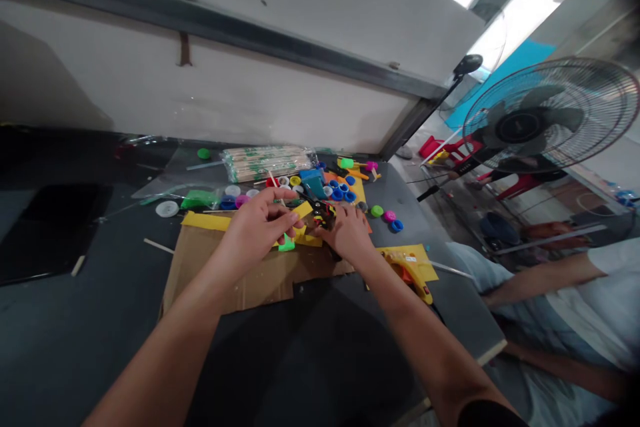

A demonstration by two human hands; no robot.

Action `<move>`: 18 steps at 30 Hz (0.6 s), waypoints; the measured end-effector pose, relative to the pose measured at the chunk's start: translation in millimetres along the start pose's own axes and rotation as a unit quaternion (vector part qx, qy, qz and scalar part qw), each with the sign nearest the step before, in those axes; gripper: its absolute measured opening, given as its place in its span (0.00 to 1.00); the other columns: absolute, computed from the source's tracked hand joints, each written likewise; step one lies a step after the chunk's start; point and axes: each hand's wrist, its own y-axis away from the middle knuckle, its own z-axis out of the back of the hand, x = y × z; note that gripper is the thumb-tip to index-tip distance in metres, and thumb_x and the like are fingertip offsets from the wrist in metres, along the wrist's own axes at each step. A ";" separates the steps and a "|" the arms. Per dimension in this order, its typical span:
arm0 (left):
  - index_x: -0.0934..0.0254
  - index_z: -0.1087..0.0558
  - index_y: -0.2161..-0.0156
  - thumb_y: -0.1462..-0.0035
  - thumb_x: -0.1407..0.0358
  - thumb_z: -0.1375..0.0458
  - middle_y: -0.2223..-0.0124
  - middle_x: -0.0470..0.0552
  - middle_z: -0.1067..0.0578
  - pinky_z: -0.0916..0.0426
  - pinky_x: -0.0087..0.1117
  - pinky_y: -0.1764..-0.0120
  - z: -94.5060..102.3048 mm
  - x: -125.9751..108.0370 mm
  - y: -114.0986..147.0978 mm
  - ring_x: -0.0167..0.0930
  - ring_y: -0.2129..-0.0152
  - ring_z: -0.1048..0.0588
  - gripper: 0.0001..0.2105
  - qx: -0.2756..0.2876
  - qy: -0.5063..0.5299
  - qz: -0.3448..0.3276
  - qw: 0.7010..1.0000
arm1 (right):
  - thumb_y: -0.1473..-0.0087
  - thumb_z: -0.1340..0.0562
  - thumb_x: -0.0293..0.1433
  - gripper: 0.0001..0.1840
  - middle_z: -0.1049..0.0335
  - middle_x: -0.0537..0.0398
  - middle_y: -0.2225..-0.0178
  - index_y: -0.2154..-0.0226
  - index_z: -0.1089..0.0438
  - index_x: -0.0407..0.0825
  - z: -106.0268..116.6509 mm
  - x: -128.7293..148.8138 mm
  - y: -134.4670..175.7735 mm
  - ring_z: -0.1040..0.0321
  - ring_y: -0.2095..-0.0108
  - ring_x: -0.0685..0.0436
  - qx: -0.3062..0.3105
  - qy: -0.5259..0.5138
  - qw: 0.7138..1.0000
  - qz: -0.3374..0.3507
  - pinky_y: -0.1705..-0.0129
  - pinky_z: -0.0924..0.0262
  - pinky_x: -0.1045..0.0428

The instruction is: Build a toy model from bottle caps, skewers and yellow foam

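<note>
My left hand (257, 223) pinches a small yellow strip (303, 209) between thumb and fingers. My right hand (350, 233) is closed around a scissors-like cutter (323, 212) with black, yellow and red handles. The cutter's dark jaws point up and left, close to the strip; whether they touch it I cannot tell. Both hands are above a brown cardboard sheet (240, 283) with yellow pieces on it. A bright green piece (287, 243) shows just below the strip. Part of the cutter's handles is hidden by my right fingers.
Beyond my hands lie blue bottle caps (340, 192) and bagged wooden sticks (267, 163). A yellow glue gun (413, 277) rests to the right, on a yellow sheet. A black panel (43, 230) lies left. A person (565, 307) and a fan (525, 123) are at the right.
</note>
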 end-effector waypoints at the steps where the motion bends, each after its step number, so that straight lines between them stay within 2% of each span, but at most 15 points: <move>1: 0.65 0.34 0.53 0.50 0.61 0.39 0.73 0.48 0.23 0.36 0.24 0.79 -0.3 -0.7 1.0 0.26 0.80 0.27 0.19 0.002 -0.011 -0.001 1.000 | 0.48 0.38 0.43 0.28 0.35 0.37 0.48 0.49 0.35 0.44 8.0 2.9 1.3 0.41 0.46 0.30 -0.020 -0.042 0.999 0.023 0.47 0.45 0.38; 3: 0.64 0.33 0.53 0.50 0.62 0.39 0.73 0.47 0.23 0.36 0.24 0.79 -2.3 -2.9 3.4 0.26 0.80 0.27 0.18 0.005 -0.040 -0.001 0.999 | 0.44 0.41 0.41 0.21 0.31 0.43 0.52 0.52 0.32 0.47 26.7 11.9 3.7 0.36 0.51 0.38 -0.040 -0.187 0.980 0.062 0.50 0.41 0.43; 5: 0.63 0.33 0.54 0.50 0.63 0.39 0.73 0.47 0.23 0.37 0.24 0.79 -5.0 -6.2 6.1 0.27 0.80 0.27 0.18 0.012 -0.067 0.001 0.998 | 0.45 0.40 0.41 0.18 0.27 0.50 0.62 0.56 0.30 0.48 43.5 23.7 5.6 0.31 0.63 0.45 0.023 -0.366 0.928 0.069 0.61 0.36 0.50; 7: 0.63 0.32 0.54 0.50 0.64 0.39 0.73 0.47 0.23 0.37 0.24 0.80 -6.2 -9.7 8.1 0.27 0.81 0.28 0.17 0.019 -0.085 -0.002 0.996 | 0.49 0.37 0.39 0.12 0.29 0.56 0.72 0.66 0.28 0.47 54.1 34.5 7.3 0.33 0.72 0.50 0.078 -0.463 0.881 0.056 0.70 0.39 0.54; 8: 0.63 0.31 0.54 0.50 0.64 0.39 0.74 0.46 0.23 0.37 0.24 0.80 -5.6 -11.1 8.6 0.26 0.81 0.28 0.17 0.018 -0.090 -0.009 0.996 | 0.51 0.35 0.37 0.10 0.31 0.58 0.76 0.70 0.29 0.47 56.8 38.3 8.4 0.36 0.75 0.52 0.086 -0.491 0.866 0.043 0.73 0.41 0.55; 10: 0.62 0.30 0.56 0.50 0.63 0.39 0.75 0.45 0.24 0.36 0.25 0.80 -1.4 -13.2 8.5 0.26 0.82 0.29 0.15 -0.007 -0.093 -0.032 0.995 | 0.52 0.35 0.35 0.08 0.35 0.61 0.80 0.74 0.30 0.47 58.3 42.2 11.0 0.40 0.79 0.54 0.060 -0.534 0.844 0.008 0.76 0.45 0.56; 14: 0.63 0.29 0.67 0.48 0.61 0.41 0.78 0.44 0.27 0.38 0.23 0.81 12.0 -13.8 6.9 0.23 0.84 0.32 0.07 -0.122 -0.096 -0.049 0.987 | 0.50 0.35 0.36 0.08 0.35 0.62 0.80 0.73 0.30 0.47 55.9 42.5 18.2 0.45 0.82 0.56 -0.013 -0.603 0.797 -0.043 0.82 0.51 0.58; 16: 0.63 0.31 0.74 0.45 0.58 0.43 0.82 0.43 0.30 0.41 0.23 0.83 15.6 -13.3 7.3 0.23 0.87 0.35 0.11 -0.158 -0.141 -0.034 0.977 | 0.50 0.35 0.36 0.08 0.34 0.61 0.79 0.73 0.30 0.48 55.3 43.8 21.2 0.45 0.82 0.56 -0.041 -0.619 0.783 -0.046 0.82 0.52 0.58; 18: 0.62 0.31 0.76 0.44 0.56 0.45 0.82 0.44 0.30 0.40 0.24 0.82 14.6 -13.1 8.4 0.24 0.86 0.34 0.14 -0.158 -0.198 -0.040 0.967 | 0.49 0.35 0.36 0.08 0.34 0.61 0.79 0.73 0.30 0.48 54.6 46.8 22.5 0.46 0.82 0.57 -0.065 -0.632 0.770 -0.048 0.82 0.53 0.58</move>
